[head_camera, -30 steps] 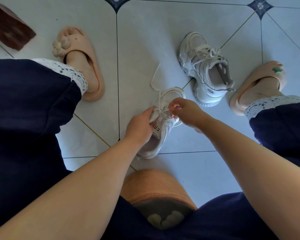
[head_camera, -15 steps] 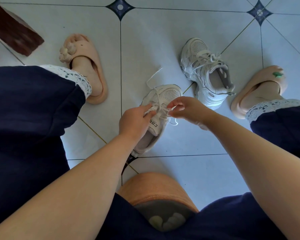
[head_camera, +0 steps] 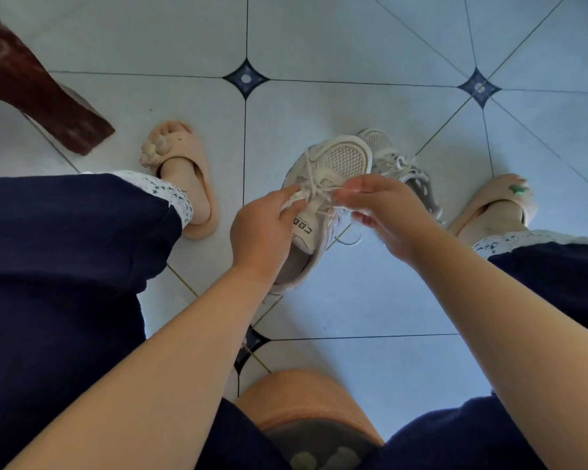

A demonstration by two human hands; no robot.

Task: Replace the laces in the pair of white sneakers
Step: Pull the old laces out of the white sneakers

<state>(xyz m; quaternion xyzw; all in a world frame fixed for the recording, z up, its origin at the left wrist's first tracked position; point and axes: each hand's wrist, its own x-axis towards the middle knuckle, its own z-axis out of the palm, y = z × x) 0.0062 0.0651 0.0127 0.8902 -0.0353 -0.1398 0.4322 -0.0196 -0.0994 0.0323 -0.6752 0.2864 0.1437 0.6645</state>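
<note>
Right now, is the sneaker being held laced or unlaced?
Partly laced: lace crosses the sneaker's front, loose end dangling, right hand pinching it.

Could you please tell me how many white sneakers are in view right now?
2. The held sneaker is in the left hand, its lace pinched by the right hand; the second sneaker lies on the floor behind it, partly hidden.
</note>
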